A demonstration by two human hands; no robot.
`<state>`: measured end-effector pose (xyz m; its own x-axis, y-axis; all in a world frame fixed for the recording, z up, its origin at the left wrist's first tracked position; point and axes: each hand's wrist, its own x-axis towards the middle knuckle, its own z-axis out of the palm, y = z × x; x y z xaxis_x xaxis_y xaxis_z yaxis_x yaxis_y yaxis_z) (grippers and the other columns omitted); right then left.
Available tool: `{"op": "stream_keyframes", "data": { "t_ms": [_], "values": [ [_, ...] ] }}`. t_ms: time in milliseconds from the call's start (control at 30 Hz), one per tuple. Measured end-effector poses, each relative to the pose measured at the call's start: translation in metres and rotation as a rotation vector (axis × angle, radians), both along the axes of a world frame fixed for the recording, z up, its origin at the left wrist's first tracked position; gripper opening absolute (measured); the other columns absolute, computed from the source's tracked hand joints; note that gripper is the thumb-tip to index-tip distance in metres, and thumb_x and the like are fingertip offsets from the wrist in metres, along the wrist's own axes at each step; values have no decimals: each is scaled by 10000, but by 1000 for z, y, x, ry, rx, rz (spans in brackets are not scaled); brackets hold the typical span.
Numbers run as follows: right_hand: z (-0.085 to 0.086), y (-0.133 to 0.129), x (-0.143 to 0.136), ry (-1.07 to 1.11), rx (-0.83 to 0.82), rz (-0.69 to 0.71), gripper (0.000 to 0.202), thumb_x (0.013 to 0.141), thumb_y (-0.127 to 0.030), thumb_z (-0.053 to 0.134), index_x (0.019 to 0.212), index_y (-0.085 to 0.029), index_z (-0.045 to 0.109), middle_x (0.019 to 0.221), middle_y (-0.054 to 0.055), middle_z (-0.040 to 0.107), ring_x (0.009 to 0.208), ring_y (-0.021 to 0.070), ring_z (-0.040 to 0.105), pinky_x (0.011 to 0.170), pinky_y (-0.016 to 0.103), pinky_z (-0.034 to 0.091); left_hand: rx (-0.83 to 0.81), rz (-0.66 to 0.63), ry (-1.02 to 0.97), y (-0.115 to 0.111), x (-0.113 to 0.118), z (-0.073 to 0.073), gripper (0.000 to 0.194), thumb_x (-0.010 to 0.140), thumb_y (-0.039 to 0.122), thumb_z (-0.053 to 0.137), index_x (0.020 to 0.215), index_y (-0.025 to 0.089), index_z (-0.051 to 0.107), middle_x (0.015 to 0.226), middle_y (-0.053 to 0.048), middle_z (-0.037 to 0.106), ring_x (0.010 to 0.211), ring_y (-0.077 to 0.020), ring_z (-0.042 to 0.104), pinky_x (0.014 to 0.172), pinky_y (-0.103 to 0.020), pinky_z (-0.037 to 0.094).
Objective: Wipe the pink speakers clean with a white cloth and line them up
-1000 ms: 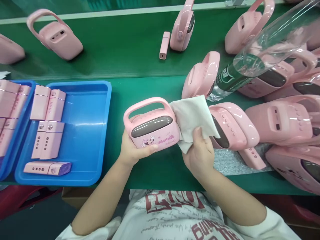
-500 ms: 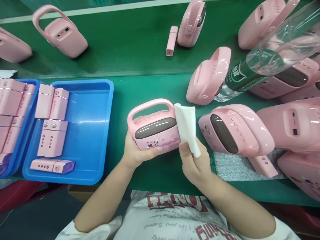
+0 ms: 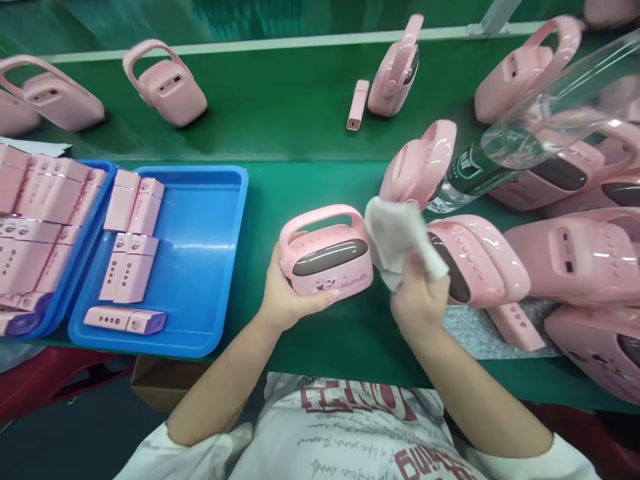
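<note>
A pink portable speaker (image 3: pixel 333 257) with a loop handle, a dark front panel and a cartoon print is gripped at its left end by my left hand (image 3: pixel 287 293). My left thumb lies along the lower front. Bunched in my right hand (image 3: pixel 420 300) is a white cloth (image 3: pixel 397 237), slightly blurred, its left edge close beside the speaker's right end. Whether the cloth touches the speaker I cannot tell. Just right of that hand lies another pink speaker (image 3: pixel 475 260), partly covered by the hand and cloth. Behind the cloth stands one more speaker (image 3: pixel 415 167).
A blue tray (image 3: pixel 200 267) with several pink boxed sticks is at left, beside a fuller blue tray (image 3: pixel 107 200). A clear bottle (image 3: pixel 500 157) leans at right among several pink speakers (image 3: pixel 595 250). More speakers (image 3: pixel 175 90) and a pink stick (image 3: pixel 358 105) stand along the back.
My right hand has turned, and the cloth is now spread wider and crumpled, off the speaker's right end. The whole view has shifted a little. My left hand keeps its hold.
</note>
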<state>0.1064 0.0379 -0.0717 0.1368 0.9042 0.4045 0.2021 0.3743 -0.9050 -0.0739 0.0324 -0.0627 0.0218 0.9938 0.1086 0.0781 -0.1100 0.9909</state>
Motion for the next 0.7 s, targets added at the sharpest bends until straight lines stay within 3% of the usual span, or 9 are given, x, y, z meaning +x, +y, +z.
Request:
{"op": "stream_keyframes", "data": {
  "t_ms": [67,167,300,367,433,500,567,700],
  "values": [
    [4,7,6,210,-148,-80,461,996,-491,357,1254,-195,597,1164,105,704,1184,274,630,914,416,572,29,-51,-15,2,-3,3,845,501,339,884,1234,194,489,1193,-102,621,1093,-293,630,897,-413,547],
    [20,9,6,225,-193,32,550,954,-614,347,1098,-187,663,956,106,732,1060,278,674,804,388,586,56,-108,151,-4,-5,5,862,512,328,889,1268,210,492,1181,-87,590,1086,-284,613,921,-419,523],
    [52,6,4,-162,-34,221,398,948,-532,451,878,-201,661,817,52,698,780,196,658,686,313,510,211,-166,399,-10,-3,6,871,542,326,871,1309,238,468,1158,-81,555,1050,-267,586,898,-422,515],
    [66,5,4,-417,29,238,421,930,-526,478,694,-199,598,650,21,621,608,154,555,573,286,408,332,-161,451,-11,-2,6,822,569,317,856,1291,243,470,1135,-80,563,1031,-261,588,874,-412,521],
    [75,4,6,-528,39,239,516,919,-565,455,548,-207,486,512,-8,490,505,121,422,513,283,299,432,-150,472,-11,-1,6,798,585,309,852,1284,238,474,1151,-93,572,1056,-273,588,894,-425,515],
    [77,3,8,-440,-64,249,571,914,-602,427,503,-207,431,468,-24,410,469,103,353,497,281,255,479,-126,429,-10,0,4,841,565,323,874,1298,230,471,1191,-108,574,1099,-290,587,940,-442,498],
    [73,4,9,-185,-233,232,587,906,-646,412,518,-207,453,460,-34,393,451,97,356,480,267,267,437,-96,267,-9,2,1,894,552,391,886,1321,228,461,1238,-118,575,1137,-298,588,973,-439,485],
    [63,4,5,344,-535,215,583,781,-753,529,575,-209,501,443,-52,418,411,96,387,401,237,295,151,-70,-169,-6,6,-4,910,599,591,793,1350,227,428,1235,-121,608,1068,-282,640,895,-390,533]
  ]
}}
